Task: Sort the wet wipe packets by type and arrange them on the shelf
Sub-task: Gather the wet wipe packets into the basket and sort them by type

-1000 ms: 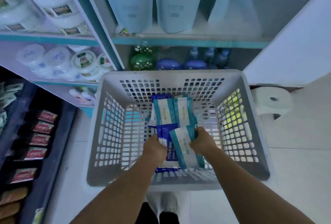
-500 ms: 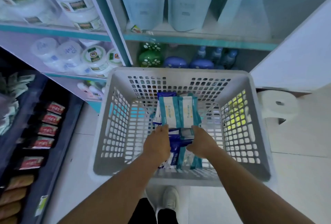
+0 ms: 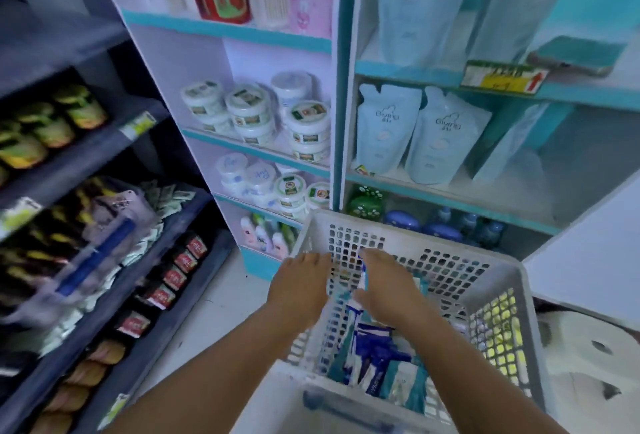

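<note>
Head view: nearest, teal and blue wet wipe packets [image 3: 377,361] lie heaped in the white perforated basket [image 3: 498,281]. Above them the right hand [image 3: 384,289] pinches one teal-and-white packet [image 3: 362,277], lifted over the heap; the left hand [image 3: 299,286] hovers at the basket's left wall, fingers straight, holding nothing. The thin packet, judged slippery, could slide free and drop. Beyond are white floor tiles [image 3: 207,312] and teal-edged shelves [image 3: 263,153] of jars and pouches.
</note>
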`<act>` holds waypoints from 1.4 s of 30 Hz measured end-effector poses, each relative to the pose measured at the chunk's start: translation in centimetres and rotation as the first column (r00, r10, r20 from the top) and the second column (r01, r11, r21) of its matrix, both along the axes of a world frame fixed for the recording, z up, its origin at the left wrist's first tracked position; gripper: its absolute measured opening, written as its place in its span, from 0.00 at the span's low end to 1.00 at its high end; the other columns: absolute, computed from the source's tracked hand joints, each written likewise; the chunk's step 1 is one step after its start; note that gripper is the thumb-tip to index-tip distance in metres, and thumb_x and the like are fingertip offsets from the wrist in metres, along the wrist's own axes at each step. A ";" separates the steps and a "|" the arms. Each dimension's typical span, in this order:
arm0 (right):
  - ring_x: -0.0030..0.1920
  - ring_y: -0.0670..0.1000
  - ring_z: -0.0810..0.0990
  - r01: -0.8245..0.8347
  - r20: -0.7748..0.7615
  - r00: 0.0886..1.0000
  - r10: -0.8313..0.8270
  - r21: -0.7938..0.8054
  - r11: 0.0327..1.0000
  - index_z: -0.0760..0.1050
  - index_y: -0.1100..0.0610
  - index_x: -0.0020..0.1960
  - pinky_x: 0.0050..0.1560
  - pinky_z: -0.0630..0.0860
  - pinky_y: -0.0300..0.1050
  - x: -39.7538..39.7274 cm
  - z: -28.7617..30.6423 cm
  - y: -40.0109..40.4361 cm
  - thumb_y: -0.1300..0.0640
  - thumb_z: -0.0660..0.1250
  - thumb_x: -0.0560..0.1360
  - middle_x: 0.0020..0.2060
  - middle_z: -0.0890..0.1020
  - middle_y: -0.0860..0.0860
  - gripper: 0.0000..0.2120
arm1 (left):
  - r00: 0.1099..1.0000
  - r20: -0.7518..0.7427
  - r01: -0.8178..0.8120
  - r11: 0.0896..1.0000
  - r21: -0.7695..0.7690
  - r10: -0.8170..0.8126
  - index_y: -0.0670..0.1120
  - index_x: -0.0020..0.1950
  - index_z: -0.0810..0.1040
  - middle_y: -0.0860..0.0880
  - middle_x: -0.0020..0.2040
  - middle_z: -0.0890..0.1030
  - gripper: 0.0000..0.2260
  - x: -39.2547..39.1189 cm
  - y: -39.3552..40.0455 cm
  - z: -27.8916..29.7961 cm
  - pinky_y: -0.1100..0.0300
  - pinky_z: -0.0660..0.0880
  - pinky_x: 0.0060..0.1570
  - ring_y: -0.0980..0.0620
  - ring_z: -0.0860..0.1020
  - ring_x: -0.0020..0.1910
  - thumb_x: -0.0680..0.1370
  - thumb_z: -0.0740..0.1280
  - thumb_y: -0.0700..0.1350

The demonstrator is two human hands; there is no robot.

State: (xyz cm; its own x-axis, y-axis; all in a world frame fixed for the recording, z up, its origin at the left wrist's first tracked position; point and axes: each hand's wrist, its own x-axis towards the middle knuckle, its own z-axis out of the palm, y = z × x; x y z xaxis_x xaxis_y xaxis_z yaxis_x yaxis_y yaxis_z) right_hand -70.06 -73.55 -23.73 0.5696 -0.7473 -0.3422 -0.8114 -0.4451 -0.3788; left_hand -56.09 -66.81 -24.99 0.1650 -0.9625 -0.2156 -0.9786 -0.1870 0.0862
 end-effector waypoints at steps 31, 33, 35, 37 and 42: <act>0.74 0.51 0.60 -0.397 0.255 0.812 0.526 -0.419 0.817 0.57 0.54 0.76 0.73 0.58 0.47 42.7 21.5 21.5 0.48 0.64 0.77 0.75 0.61 0.49 0.32 | 0.856 0.059 -0.443 0.790 -0.424 0.513 0.49 0.76 0.57 0.49 0.72 0.67 0.28 37.7 28.3 22.4 0.53 0.62 0.69 0.47 0.66 0.70 0.79 0.62 0.53; 0.74 0.50 0.59 -0.408 0.254 0.802 0.540 -0.426 0.807 0.56 0.53 0.77 0.74 0.58 0.47 44.6 22.1 21.9 0.48 0.64 0.77 0.75 0.60 0.49 0.32 | 0.843 0.061 -0.459 0.775 -0.434 0.534 0.49 0.76 0.56 0.49 0.73 0.66 0.28 39.2 29.0 23.0 0.53 0.62 0.69 0.47 0.65 0.71 0.79 0.62 0.53; 0.74 0.51 0.59 -0.420 0.247 0.794 0.555 -0.438 0.795 0.56 0.53 0.77 0.72 0.58 0.46 46.4 22.5 22.1 0.48 0.63 0.78 0.75 0.60 0.49 0.31 | 0.830 0.058 -0.475 0.759 -0.445 0.554 0.49 0.77 0.56 0.49 0.73 0.66 0.28 40.8 29.4 23.3 0.53 0.62 0.69 0.47 0.65 0.71 0.79 0.61 0.53; 0.74 0.51 0.60 -0.431 0.245 0.783 0.571 -0.447 0.783 0.56 0.53 0.76 0.71 0.58 0.46 48.3 22.8 22.1 0.49 0.63 0.78 0.75 0.61 0.49 0.30 | 0.817 0.047 -0.496 0.744 -0.448 0.574 0.49 0.77 0.55 0.49 0.74 0.65 0.28 42.3 29.6 23.4 0.53 0.62 0.69 0.47 0.65 0.71 0.80 0.60 0.54; 0.71 0.52 0.64 -0.469 0.229 0.750 0.621 -0.477 0.743 0.59 0.54 0.75 0.70 0.63 0.48 53.6 23.1 20.7 0.51 0.62 0.79 0.73 0.65 0.50 0.27 | 0.786 0.056 -0.538 0.727 -0.427 0.615 0.49 0.77 0.54 0.49 0.74 0.64 0.27 46.7 28.9 23.2 0.54 0.61 0.70 0.48 0.64 0.72 0.81 0.58 0.52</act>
State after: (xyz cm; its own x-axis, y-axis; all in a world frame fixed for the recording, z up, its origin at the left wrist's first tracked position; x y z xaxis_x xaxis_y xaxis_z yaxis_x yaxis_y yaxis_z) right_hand -16.47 -52.88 -0.67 0.9375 -0.2876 0.1961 -0.2233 -0.9291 -0.2948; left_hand -9.39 -37.95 -1.79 0.7131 -0.6639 0.2251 -0.6950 -0.7116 0.1032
